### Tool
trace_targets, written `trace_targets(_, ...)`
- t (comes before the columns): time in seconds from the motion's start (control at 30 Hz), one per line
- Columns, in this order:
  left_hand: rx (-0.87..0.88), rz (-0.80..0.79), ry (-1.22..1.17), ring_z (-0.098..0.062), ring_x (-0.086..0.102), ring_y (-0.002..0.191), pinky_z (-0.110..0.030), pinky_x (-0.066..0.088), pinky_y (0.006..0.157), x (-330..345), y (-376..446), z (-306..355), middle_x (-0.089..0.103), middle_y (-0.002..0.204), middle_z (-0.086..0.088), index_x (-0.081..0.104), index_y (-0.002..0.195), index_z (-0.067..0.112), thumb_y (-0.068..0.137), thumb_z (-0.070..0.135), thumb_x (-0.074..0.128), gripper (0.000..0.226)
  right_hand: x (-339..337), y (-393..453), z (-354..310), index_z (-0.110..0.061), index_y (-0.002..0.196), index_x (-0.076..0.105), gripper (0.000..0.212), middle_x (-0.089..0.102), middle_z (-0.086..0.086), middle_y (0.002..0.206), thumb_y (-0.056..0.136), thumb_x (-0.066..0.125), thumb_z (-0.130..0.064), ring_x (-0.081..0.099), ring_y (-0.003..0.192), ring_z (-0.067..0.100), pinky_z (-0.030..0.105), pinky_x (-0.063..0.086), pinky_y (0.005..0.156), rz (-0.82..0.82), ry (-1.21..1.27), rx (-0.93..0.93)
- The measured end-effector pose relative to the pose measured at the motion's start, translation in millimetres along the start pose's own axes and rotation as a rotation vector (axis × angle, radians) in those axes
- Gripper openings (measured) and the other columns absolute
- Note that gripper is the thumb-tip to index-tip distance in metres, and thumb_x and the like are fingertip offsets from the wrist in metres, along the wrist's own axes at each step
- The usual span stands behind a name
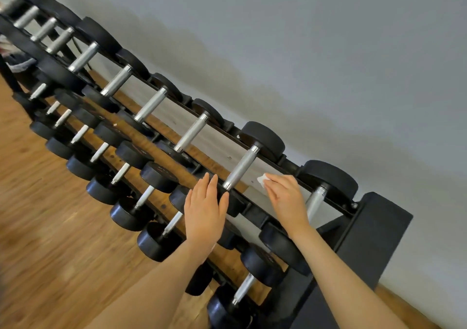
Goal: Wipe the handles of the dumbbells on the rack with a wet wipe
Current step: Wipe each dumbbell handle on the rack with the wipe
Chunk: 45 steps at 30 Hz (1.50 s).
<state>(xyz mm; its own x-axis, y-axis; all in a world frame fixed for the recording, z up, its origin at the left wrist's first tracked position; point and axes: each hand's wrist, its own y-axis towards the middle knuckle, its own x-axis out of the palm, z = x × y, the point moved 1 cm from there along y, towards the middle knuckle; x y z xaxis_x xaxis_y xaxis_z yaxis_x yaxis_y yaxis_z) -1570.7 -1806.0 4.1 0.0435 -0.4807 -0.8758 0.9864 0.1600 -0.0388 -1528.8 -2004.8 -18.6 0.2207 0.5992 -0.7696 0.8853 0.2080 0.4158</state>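
A black two-tier rack (374,230) runs diagonally across the view, holding several black dumbbells with silver handles. My right hand (285,197) pinches a small white wet wipe (262,178) above the top tier. It hovers between one silver handle (241,168) and the handle of the end dumbbell (316,201). The wipe touches neither handle. My left hand (204,207) lies flat with its fingers spread over the near head of the dumbbell with the silver handle, at the rack's front rail.
The lower tier carries smaller dumbbells (156,240) toward me. A grey wall (328,50) stands right behind the rack. Wooden floor (50,227) lies in front. The rack's solid black end post stands at the right.
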Motion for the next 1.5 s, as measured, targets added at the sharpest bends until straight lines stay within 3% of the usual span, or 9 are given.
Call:
trace_targets(0.23, 0.101, -0.007, -0.059, -0.021, 0.022, 0.149, -0.044, 0.017, 0.123, -10.8, -52.9, 9.8, 0.027, 0.161, -0.004, 0.032, 0.153, 0.017, 0.103, 0.041, 0.036, 0.056, -44.6, -50.5, -19.0, -0.004, 0.107, 0.071, 0.026, 0.07, 0.006, 0.107, 0.081, 0.074, -0.005, 0.061, 0.099, 0.02, 0.024, 0.047, 0.089, 0.071, -0.081, 0.054)
trace_targets(0.43, 0.126, -0.017, -0.056, -0.02, 0.02, 0.15, -0.039, 0.012, 0.123, -7.5, -89.1, 12.8, 0.024, 0.162, -0.003, 0.03, 0.154, 0.019, 0.104, 0.04, 0.036, 0.055, -59.5, -78.4, -20.4, -0.005, 0.112, 0.07, 0.024, 0.069, 0.006, 0.109, 0.088, 0.068, -0.008, 0.058, 0.104, 0.017, 0.023, 0.044, 0.092, 0.124, -0.078, 0.146)
trace_targets(0.7, 0.116, -0.025, -0.074, -0.021, 0.02, 0.15, -0.039, 0.015, 0.123, 13.6, -94.4, 49.3, 0.025, 0.162, -0.004, 0.03, 0.154, 0.019, 0.104, 0.039, 0.038, 0.055, -76.2, -89.5, 2.4, -0.005, 0.114, 0.07, 0.026, 0.07, 0.008, 0.11, 0.088, 0.068, -0.008, 0.059, 0.104, 0.021, 0.026, 0.047, 0.09, 0.076, -0.063, 0.178)
trace_targets(0.83, 0.088, -0.027, -0.081, -0.02, 0.02, 0.149, -0.037, 0.015, 0.121, 32.9, -94.7, 73.9, 0.024, 0.162, -0.002, 0.029, 0.154, 0.021, 0.104, 0.04, 0.038, 0.054, -82.8, -85.6, 24.4, -0.005, 0.114, 0.07, 0.025, 0.07, 0.008, 0.107, 0.089, 0.067, -0.008, 0.057, 0.102, 0.017, 0.02, 0.042, 0.088, 0.053, -0.065, 0.175)
trace_targets(0.93, 0.052, -0.026, -0.092, -0.02, 0.019, 0.149, -0.036, 0.015, 0.121, 48.6, -94.1, 92.7, 0.023, 0.163, -0.001, 0.029, 0.154, 0.021, 0.104, 0.038, 0.04, 0.054, -87.1, -84.2, 45.9, -0.005, 0.112, 0.071, 0.024, 0.07, 0.008, 0.107, 0.088, 0.067, -0.008, 0.057, 0.102, 0.019, 0.018, 0.039, 0.088, 0.027, -0.05, 0.151)
trace_targets(1.07, -0.034, 0.021, -0.111, -0.021, 0.026, 0.148, -0.041, 0.023, 0.121, 77.9, -89.6, 116.0, 0.028, 0.161, -0.003, 0.033, 0.153, 0.019, 0.103, 0.037, 0.045, 0.054, -89.3, -85.8, 75.8, -0.007, 0.112, 0.071, 0.022, 0.07, 0.005, 0.111, 0.091, 0.066, -0.01, 0.056, 0.104, 0.021, 0.026, 0.044, 0.091, 0.009, 0.026, 0.125)
trace_targets(1.3, -0.134, 0.107, -0.089, -0.023, 0.03, 0.146, -0.043, 0.026, 0.12, 111.3, -93.5, 135.6, 0.035, 0.158, -0.006, 0.034, 0.152, 0.014, 0.102, 0.039, 0.046, 0.058, -74.6, -81.8, 103.5, -0.005, 0.109, 0.072, 0.021, 0.069, 0.005, 0.11, 0.09, 0.067, -0.01, 0.057, 0.105, 0.021, 0.026, 0.049, 0.091, -0.025, 0.146, 0.072)
trace_targets(1.5, -0.188, 0.19, -0.02, -0.025, 0.041, 0.14, -0.041, 0.028, 0.116, 117.4, -94.6, 140.2, 0.048, 0.149, -0.008, 0.047, 0.145, 0.012, 0.101, 0.037, 0.048, 0.051, -62.9, -67.4, 101.2, -0.002, 0.101, 0.071, 0.03, 0.07, 0.009, 0.109, 0.091, 0.053, -0.023, 0.061, 0.094, 0.027, 0.034, 0.056, 0.076, 0.06, 0.053, -0.179)
